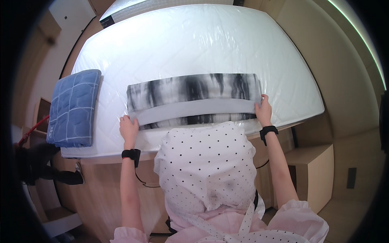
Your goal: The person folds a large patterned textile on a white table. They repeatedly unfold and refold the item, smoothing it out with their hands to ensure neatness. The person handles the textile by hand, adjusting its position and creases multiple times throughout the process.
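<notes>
A long folded cloth (pixel 194 89) lies across the near part of a plastic-wrapped mattress (pixel 182 42). It has black, grey and white streaks on one face, and a plain pale grey band runs along its middle. My left hand (pixel 129 129) grips the cloth's left end, thumb on top of the grey band. At the opposite end, my right hand (pixel 263 111) pinches the right edge between thumb and fingers. The fingers under the cloth are partly hidden. Each wrist wears a black strap with a small device.
A folded blue checked quilt (pixel 74 107) rests on the mattress's left side. Beyond the far edge stands another mattress (pixel 158 12). A wooden bedside cabinet (pixel 319 173) is at right. At left, a person's dark-clothed leg (pixel 60 176) and a red pole (pixel 36 126) show.
</notes>
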Available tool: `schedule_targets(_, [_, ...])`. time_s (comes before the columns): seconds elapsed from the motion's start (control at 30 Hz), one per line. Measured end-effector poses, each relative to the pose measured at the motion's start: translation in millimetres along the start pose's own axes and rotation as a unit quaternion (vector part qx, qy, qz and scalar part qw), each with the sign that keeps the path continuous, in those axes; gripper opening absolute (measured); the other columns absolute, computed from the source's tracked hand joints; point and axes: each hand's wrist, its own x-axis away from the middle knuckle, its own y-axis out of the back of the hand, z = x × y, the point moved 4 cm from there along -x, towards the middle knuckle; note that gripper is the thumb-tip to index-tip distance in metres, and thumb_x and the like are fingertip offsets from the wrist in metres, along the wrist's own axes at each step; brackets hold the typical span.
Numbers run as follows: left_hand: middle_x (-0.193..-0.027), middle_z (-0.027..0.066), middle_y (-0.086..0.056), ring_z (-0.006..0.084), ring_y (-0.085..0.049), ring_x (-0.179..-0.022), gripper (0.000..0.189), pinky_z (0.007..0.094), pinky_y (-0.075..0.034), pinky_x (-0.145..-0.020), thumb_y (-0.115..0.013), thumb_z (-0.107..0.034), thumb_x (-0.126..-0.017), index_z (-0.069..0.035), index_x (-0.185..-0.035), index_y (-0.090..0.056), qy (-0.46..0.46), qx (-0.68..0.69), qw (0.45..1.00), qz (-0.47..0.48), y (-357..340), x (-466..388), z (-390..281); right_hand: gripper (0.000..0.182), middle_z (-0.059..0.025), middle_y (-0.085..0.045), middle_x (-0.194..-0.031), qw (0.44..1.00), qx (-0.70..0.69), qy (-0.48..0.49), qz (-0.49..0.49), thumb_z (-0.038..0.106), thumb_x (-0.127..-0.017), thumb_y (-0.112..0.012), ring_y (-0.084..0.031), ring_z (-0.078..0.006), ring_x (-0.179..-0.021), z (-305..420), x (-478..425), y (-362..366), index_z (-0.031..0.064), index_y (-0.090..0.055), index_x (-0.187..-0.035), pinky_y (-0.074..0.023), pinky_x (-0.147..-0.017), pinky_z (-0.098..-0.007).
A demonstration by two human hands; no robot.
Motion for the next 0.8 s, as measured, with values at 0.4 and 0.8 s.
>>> schedule_targets(0.4, [-0.134, 0.011, -0.029, 0.0294, -0.023, -0.125, 0.055, 0.0455, -0.018, -0.1, -0.049, -0.04, -0.079, -0.014, -0.126, -0.037, -0.287, -0.001, 0.958, 0.024, -36, 3, -191, 0.052, -0.006, -0.03, -0.135, 0.936, -0.006, 0.328, 0.126, 0.04, -0.08, -0.047, -0.022, -0.0276, -0.126, 179, 14, -94, 0.0152, -0.038, -0.125, -0.0127, -0.098, -0.0547])
schedule_targets(0.8, [-0.137, 0.014, -0.022, 0.0256, -0.019, -0.127, 0.065, 0.0449, -0.014, -0.101, -0.04, -0.044, -0.082, 0.0, -0.129, -0.027, -0.107, -0.124, 0.986, -0.044, -23, 0, -56, 0.056, -0.0082, -0.033, -0.132, 0.978, 0.092, 0.184, 0.028, 0.037, -0.081, -0.046, -0.03, -0.0237, -0.122, 22, -5, -35, 0.0045, -0.036, -0.125, -0.0186, -0.1, -0.0452])
